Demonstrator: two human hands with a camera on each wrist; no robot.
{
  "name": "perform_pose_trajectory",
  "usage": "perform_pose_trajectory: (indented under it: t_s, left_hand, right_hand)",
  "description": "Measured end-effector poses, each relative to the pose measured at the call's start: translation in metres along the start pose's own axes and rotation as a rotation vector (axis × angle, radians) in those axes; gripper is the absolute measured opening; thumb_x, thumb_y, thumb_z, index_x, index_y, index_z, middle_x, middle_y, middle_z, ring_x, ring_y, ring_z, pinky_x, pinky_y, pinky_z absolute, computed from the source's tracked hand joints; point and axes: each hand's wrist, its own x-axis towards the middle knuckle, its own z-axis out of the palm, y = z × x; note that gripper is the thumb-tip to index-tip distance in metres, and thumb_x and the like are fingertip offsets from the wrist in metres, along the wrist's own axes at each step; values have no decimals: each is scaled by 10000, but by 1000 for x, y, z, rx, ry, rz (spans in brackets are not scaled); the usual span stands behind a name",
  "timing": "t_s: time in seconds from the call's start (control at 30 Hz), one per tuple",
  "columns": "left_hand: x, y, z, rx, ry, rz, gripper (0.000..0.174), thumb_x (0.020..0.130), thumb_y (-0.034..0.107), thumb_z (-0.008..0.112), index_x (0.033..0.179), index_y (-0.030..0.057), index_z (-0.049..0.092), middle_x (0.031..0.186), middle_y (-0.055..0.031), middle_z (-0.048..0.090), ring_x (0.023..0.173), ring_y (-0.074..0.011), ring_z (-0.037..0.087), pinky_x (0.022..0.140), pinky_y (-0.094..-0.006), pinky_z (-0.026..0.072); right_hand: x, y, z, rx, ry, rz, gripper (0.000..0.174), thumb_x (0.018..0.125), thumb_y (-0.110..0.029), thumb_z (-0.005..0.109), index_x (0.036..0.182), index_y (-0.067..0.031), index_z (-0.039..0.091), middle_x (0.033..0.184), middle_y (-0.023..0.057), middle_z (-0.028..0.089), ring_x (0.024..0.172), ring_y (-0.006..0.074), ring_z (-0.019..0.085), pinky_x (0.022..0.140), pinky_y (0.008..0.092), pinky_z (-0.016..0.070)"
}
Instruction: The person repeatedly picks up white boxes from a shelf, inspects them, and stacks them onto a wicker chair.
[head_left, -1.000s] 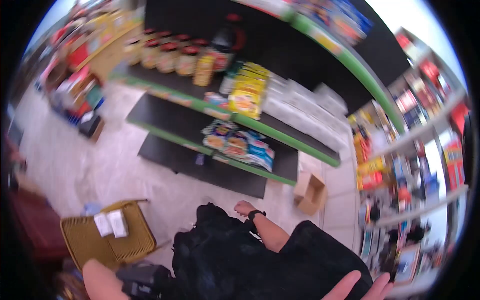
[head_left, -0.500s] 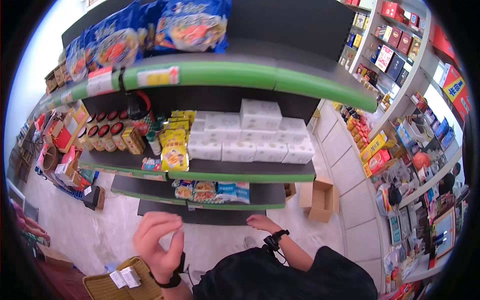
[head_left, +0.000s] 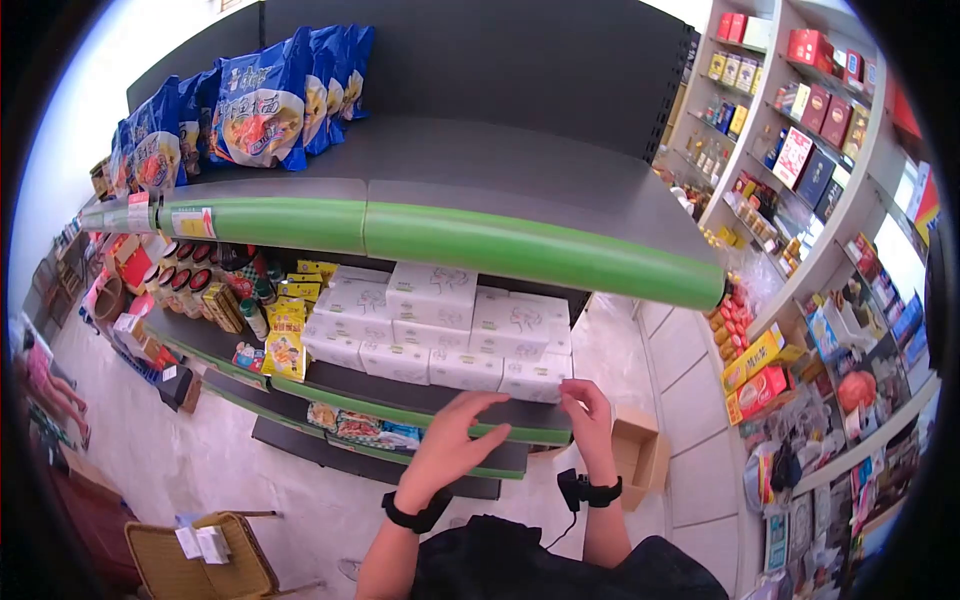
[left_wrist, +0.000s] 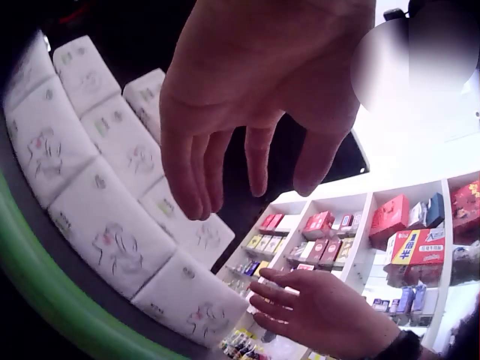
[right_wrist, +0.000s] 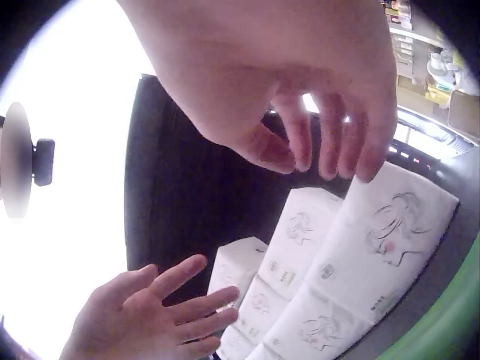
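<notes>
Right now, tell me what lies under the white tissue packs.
A dark shelf with green front edge; below it, colourful snack packets. The left hand and right hand cover part of that edge.

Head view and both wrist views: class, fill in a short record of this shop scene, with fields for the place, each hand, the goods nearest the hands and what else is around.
Place: shop aisle, shelves with green front edges
Nearest goods: white packs stacked in rows on the middle shelf
Left hand: open, fingers straight, stretched towards the white packs, holds nothing
Right hand: open, fingers relaxed, at the rightmost front pack; contact unclear
Above: blue bags on the top shelf
Floor: open cardboard box
</notes>
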Motion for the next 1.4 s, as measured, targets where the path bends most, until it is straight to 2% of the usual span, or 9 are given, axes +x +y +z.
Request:
perform_pose_trajectory:
  t_s: [0.17,0.27,0.37,0.5,0.67,0.9,1.1,1.27,1.4]
  left_hand:
    - [16,-40,54,185,65,-39,719,794,235,684,1393,20,351,1303,-242,466,1186,-391,485,970,-408,426]
    - [20,-46,71,111,148,-165,765,786,233,687,1416,15,313,1303,-255,436,1194,-405,468,969,-409,426]
    - [21,-52,84,150,255,-171,774,786,202,699,1426,4,312,1195,-201,472,1160,-339,484,936,-380,429]
    - [23,-54,89,105,265,-169,768,783,184,698,1428,14,316,1207,-199,462,1152,-329,491,932,-366,432]
    - [28,-63,88,27,260,-155,704,767,130,714,1384,50,385,1195,-156,476,1106,-268,519,908,-361,455]
    - [28,-64,83,-217,228,-163,544,788,79,696,1290,60,489,920,-37,542,851,-130,554,784,-278,483]
    - [10,-36,67,-355,176,-247,408,806,81,693,1200,72,585,738,27,495,669,-62,488,611,-217,428]
    - [-26,-26,30,-335,182,-168,392,809,112,696,1185,73,590,704,10,437,619,-80,455,566,-237,414]
    - [-81,-37,-12,-261,277,-193,381,801,143,711,1162,80,606,684,4,464,607,-87,463,558,-244,416]
  right_hand:
    - [7,19,-8,-116,40,78,526,830,7,606,1326,-40,437,1308,104,485,1143,207,511,861,332,510]
    - [9,35,-6,44,-76,75,583,823,15,612,1363,-31,398,1329,117,475,1165,221,504,860,322,514]
    - [12,49,-4,16,-108,128,692,804,-31,666,1409,-16,329,1306,143,504,1140,215,539,828,300,508]
    - [17,45,0,-79,-105,109,757,781,-59,709,1421,-13,308,1278,139,534,1099,199,564,780,290,502]
    - [24,43,-1,-33,-88,77,764,777,-107,741,1410,-17,323,1245,126,553,1035,176,587,759,282,509]
    - [15,49,-17,-36,-65,131,508,812,-163,736,1235,9,514,1026,82,645,888,142,620,742,267,504]
    - [-7,13,-17,53,-60,176,454,809,-145,733,1187,14,538,1043,83,633,921,145,606,787,277,495]
    - [-26,-15,4,269,-245,343,505,763,-71,727,1210,20,512,1088,90,622,981,164,601,862,297,480]
    - [-35,-17,49,347,-565,421,621,693,-109,783,1229,26,500,1102,95,627,991,187,612,880,317,482]
